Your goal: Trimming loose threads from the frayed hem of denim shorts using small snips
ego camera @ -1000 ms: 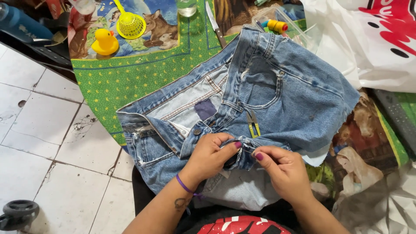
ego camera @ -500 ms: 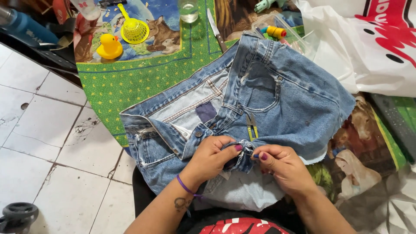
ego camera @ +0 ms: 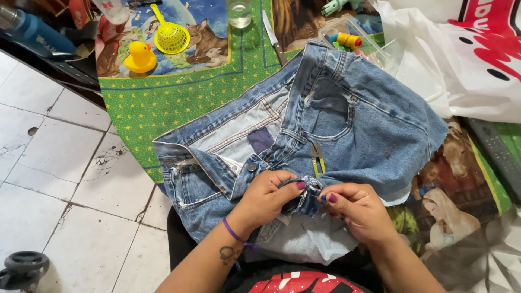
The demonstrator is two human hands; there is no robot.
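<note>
Both hands' fingers (ego camera: 297, 187) pinch denim shorts (ego camera: 358, 125) fold.

Left hand (ego camera: 266, 198) and right hand (ego camera: 355, 209) close together, fingertips pinched, nearly touching.

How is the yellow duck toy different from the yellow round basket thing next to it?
The yellow rubber duck toy is solid and smooth, while the yellow mesh strainer is full of little holes. The duck toy is a rounded animal shape with an orange beak; the mesh strainer is a round bowl with a long thin handle. Both are yellow plastic and sit on the green patterned cloth, far from the hands.
</note>
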